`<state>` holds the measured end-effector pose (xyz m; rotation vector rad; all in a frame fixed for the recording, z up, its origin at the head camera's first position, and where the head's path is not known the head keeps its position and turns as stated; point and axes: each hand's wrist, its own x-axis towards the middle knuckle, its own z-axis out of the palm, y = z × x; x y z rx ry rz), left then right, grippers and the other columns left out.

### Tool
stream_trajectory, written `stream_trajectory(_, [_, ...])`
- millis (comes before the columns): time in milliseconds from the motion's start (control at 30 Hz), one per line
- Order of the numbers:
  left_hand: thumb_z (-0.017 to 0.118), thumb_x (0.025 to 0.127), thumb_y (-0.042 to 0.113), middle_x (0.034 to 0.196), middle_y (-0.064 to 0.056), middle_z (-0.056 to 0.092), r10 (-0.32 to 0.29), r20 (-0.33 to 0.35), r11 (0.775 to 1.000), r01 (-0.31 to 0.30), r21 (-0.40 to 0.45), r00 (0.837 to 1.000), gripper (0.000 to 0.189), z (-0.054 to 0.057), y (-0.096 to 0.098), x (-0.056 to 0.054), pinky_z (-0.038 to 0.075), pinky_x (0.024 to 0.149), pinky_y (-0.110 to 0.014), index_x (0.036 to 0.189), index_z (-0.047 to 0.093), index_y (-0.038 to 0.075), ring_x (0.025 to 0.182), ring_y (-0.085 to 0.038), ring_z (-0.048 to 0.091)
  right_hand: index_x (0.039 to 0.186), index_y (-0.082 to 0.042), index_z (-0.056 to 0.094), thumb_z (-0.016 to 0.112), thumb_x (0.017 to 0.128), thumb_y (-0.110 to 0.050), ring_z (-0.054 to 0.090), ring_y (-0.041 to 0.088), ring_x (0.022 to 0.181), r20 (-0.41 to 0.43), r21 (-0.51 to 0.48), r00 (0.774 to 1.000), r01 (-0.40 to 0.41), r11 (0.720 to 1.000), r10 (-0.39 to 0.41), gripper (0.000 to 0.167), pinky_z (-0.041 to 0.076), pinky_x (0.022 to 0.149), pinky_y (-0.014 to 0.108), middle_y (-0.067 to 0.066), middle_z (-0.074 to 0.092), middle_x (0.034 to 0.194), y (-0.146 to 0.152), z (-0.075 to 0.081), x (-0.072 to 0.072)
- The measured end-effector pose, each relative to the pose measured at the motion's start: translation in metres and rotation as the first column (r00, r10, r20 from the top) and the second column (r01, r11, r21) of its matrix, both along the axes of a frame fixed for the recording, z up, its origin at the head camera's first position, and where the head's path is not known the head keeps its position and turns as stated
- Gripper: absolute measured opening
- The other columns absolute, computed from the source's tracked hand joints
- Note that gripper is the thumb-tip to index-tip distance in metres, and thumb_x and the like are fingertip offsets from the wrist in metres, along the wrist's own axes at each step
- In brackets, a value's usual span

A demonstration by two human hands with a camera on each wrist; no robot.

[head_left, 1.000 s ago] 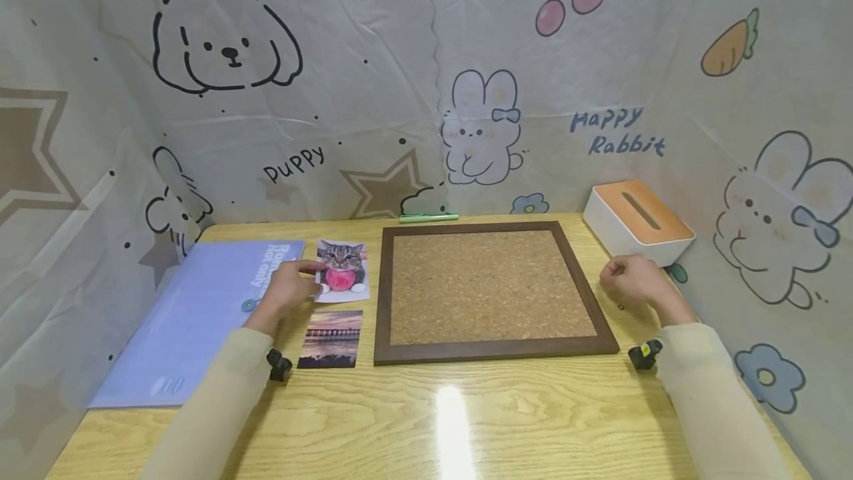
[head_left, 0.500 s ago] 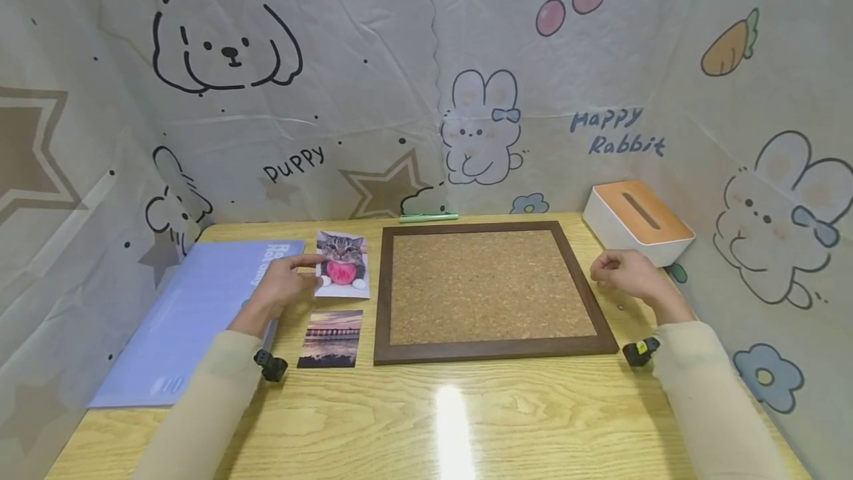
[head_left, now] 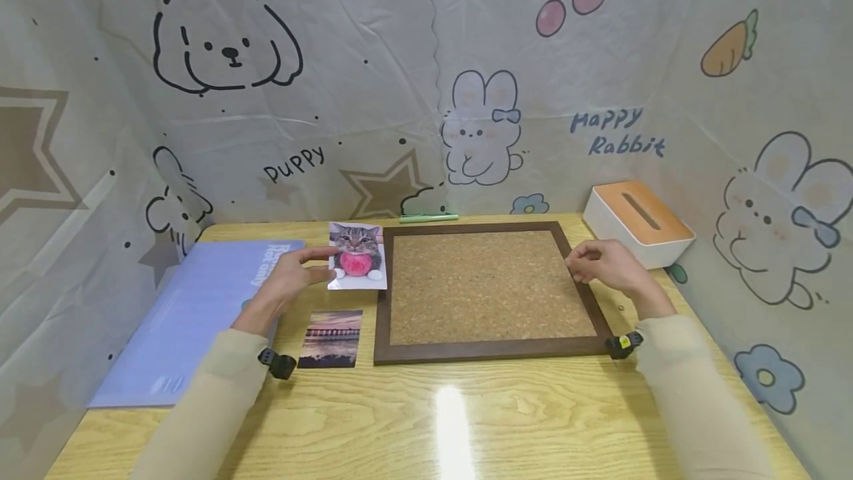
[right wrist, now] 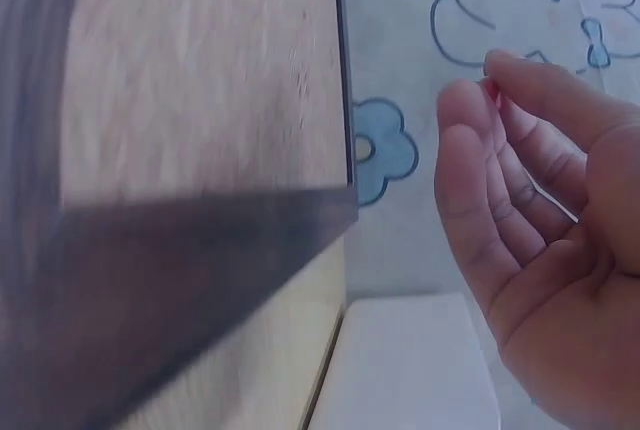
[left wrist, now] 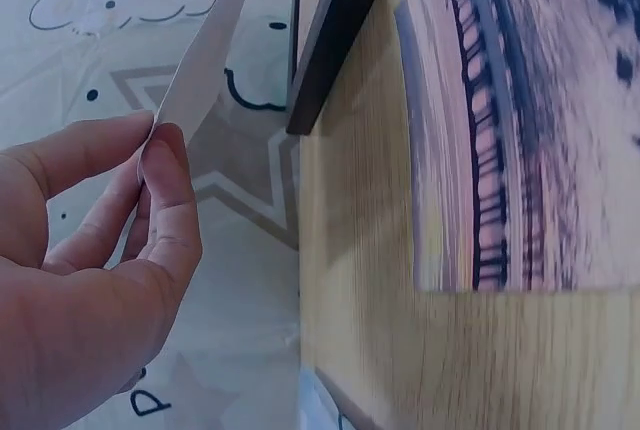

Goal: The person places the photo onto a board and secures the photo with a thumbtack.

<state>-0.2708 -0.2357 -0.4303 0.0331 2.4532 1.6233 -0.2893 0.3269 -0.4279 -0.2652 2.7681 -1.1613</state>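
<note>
My left hand (head_left: 286, 284) pinches the left edge of a cat photo (head_left: 356, 261) between thumb and fingers. The picture shows a cat with a pink ball-like shape, and it is raised off the table with its right edge over the left frame of the corkboard (head_left: 493, 287). In the left wrist view the photo (left wrist: 205, 75) is seen nearly edge-on. My right hand (head_left: 609, 269) is at the board's right edge. Its thumb and fingertip pinch a small red object (right wrist: 493, 96), mostly hidden by the fingers. A sunset pier photo (head_left: 331, 339) lies below the left hand.
A lilac folder (head_left: 180, 324) lies at the left. A white box with an orange slotted lid (head_left: 640, 224) stands at the back right. Behind the board lies a green pen-like stick (head_left: 429, 218). A tiny item (head_left: 621, 307) sits right of the board. Patterned cloth walls surround the table.
The cat photo has come up off the table and moved right and away from me, in my left hand's grip. My right hand has moved left to the corkboard's right edge.
</note>
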Motion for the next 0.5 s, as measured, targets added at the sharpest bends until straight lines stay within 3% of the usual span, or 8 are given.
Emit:
stream_trajectory(233, [0.069, 0.091, 0.008, 0.156, -0.019, 0.041, -0.022, 0.002, 0.999, 0.022, 0.041, 1.000, 0.052, 0.000, 0.018, 0.000, 0.036, 0.116, -0.055, 0.141, 0.056, 0.005, 0.140, -0.041, 0.042, 0.112, 0.006, 0.067, 0.064, 0.098, -0.020, 0.074, 0.031, 0.089, 0.025, -0.084, 0.999, -0.024, 0.996, 0.026, 0.030, 0.062, 0.079, 0.040, 0.023, 0.074, 0.104, -0.020, 0.006, -0.002])
stream_trajectory(400, [0.072, 0.088, 0.008, 0.154, -0.015, 0.046, -0.002, 0.029, 0.999, 0.000, 0.048, 1.000, 0.052, 0.000, 0.035, 0.001, 0.033, 0.118, -0.055, 0.138, 0.059, 0.009, 0.137, -0.037, 0.047, 0.114, 0.008, 0.066, 0.063, 0.099, -0.019, 0.074, 0.030, 0.091, 0.044, -0.134, 0.998, -0.040, 0.990, 0.046, 0.031, 0.061, 0.081, 0.042, 0.025, 0.073, 0.104, -0.036, 0.010, -0.004])
stream_trajectory(500, [0.073, 0.088, 0.009, 0.153, -0.014, 0.048, -0.011, 0.036, 0.999, 0.010, 0.037, 0.999, 0.051, 0.000, 0.046, 0.001, 0.037, 0.116, -0.054, 0.137, 0.061, 0.013, 0.131, -0.037, 0.052, 0.111, 0.005, 0.066, 0.063, 0.099, -0.019, 0.074, 0.026, 0.090, 0.040, -0.147, 0.998, -0.039, 0.988, 0.045, 0.028, 0.061, 0.082, 0.043, 0.025, 0.073, 0.105, -0.045, 0.013, -0.007])
